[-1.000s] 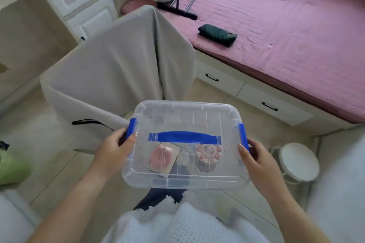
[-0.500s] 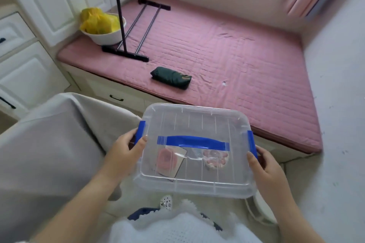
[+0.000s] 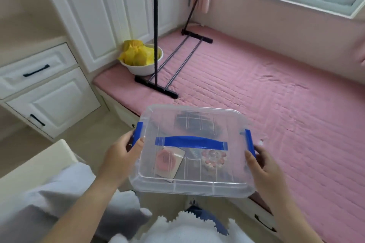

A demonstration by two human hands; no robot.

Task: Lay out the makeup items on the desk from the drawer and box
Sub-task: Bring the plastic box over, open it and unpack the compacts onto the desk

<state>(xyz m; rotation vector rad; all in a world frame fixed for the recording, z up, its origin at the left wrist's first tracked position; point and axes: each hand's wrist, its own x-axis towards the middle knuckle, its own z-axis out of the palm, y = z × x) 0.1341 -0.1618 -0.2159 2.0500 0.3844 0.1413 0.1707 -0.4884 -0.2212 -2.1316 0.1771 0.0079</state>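
I carry a clear plastic box point(image 3: 197, 185) with a closed lid, a blue handle and blue side clips, level in front of my waist. My left hand point(image 3: 118, 156) grips its left end at the blue clip. My right hand point(image 3: 260, 165) grips its right end at the other clip. Through the lid I see a pink puff on a card point(image 3: 167, 161) and a round clear case with pink beads point(image 3: 213, 159). A dark object shows blurred through the box's far half.
A pink quilted mattress point(image 3: 276, 94) fills the right side under a window. On it stand a black rack base point(image 3: 156, 87) and a white bowl with yellow bags point(image 3: 141, 59). White cabinets with drawers point(image 3: 37, 69) line the left. A grey cloth-covered chair point(image 3: 49, 193) is at lower left.
The view has swung up and to the right, from the covered chair toward the mattress and window. The box stays held between both hands, and the dark object on the mattress now lies behind it.
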